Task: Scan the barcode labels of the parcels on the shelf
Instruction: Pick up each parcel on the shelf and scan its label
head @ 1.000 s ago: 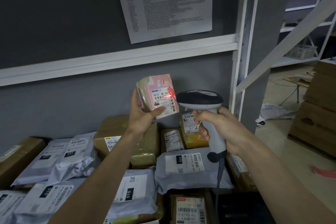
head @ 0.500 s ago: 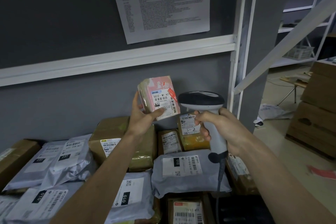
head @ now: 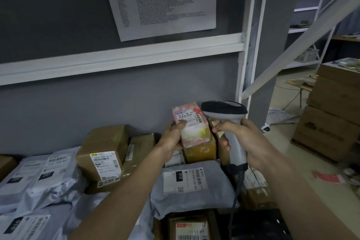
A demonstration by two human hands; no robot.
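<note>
Lowered since a second ago, the pink parcel (head: 191,125) now sits just above the brown box (head: 201,150) at the back of the shelf, red beam gone. Left hand (head: 171,140) grips it, thumb over the label, likely returning it scanned. Right hand (head: 245,142) wraps the scanner (head: 231,122) handle, head beside the parcel.

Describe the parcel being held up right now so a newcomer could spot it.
Find the white shelf post against the grey wall. Just left of its foot, the left hand grips a small pink parcel beside the grey scanner. It alone is pink, patterned and lifted off the pile.
</note>
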